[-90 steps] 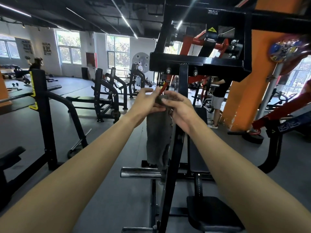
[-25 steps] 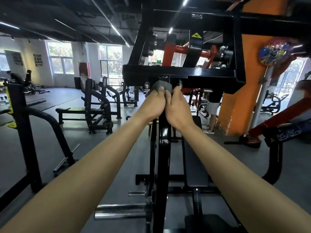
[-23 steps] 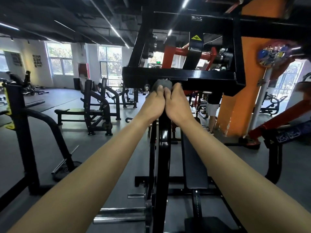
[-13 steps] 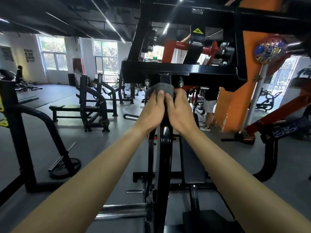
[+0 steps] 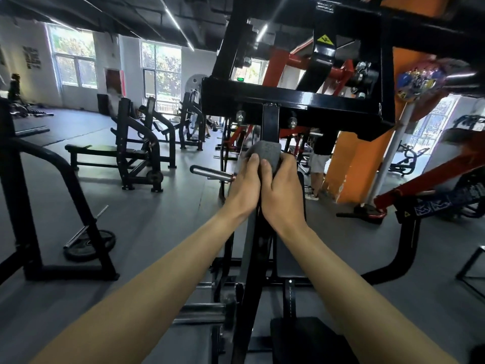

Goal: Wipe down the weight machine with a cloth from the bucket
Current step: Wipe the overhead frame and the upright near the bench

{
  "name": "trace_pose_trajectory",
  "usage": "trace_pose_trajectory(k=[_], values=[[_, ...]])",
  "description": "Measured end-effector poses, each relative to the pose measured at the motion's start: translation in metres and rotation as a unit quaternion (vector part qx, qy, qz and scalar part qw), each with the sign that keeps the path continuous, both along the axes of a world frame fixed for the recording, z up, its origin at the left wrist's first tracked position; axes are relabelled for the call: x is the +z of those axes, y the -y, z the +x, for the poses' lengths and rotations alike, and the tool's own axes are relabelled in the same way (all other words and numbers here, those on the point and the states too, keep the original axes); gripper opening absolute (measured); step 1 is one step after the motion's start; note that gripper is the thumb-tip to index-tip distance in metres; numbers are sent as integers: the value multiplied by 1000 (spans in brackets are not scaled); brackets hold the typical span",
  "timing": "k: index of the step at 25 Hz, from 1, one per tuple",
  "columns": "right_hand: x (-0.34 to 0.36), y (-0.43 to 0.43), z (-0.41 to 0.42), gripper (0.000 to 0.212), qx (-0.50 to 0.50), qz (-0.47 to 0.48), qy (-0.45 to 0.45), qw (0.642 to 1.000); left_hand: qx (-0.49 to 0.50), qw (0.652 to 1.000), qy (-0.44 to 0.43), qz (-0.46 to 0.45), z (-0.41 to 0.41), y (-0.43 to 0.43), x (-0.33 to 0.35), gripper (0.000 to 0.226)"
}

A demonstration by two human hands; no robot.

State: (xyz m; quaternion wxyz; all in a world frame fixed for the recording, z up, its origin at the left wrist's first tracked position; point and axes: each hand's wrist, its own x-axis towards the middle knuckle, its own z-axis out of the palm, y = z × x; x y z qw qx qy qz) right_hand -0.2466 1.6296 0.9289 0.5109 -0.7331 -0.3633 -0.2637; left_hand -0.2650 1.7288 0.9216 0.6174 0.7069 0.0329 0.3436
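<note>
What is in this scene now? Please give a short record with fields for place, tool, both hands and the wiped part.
place: gym with other black weight machines behind
tool: grey cloth, wrapped round the upright post
left hand: grips the cloth from the left
right hand: grips the cloth from the right
wiped part: upright post, below the black crossbeam

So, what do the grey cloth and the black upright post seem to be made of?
The grey cloth looks like soft terry-type fabric, matte: its surface is fuzzy and speckled. The black upright post is probably painted steel, glossy: it shows bright reflections and hard, square edges.
</note>
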Motion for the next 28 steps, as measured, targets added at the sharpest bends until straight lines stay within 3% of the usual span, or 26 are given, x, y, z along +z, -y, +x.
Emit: trace_pose_trajectory(k=[3, 10, 14, 18, 22, 28], values=[[-2, 4, 1, 38, 9, -14, -9, 1000, -3, 998, -46, -44, 22, -15, -3, 66], [-19, 13, -10, 43, 0, -37, 24, 999, -34, 993, -108, 18, -19, 2, -40, 95], [25, 10, 14, 38, 1, -63, 10, 998, 27, 998, -60, -10, -14, 5, 21, 65], [9, 6, 16, 37, -4, -25, 9, 1000, 130, 987, -29, 93, -30, 33, 11, 65], [7, 11, 15, 36, -4, -29, 36, 999, 205, 952, -20, 224, -28, 24, 17, 52], [38, -3, 34, 43, 72, 32, -73, 994, 215, 946, -53, 237, -16, 25, 50, 46]])
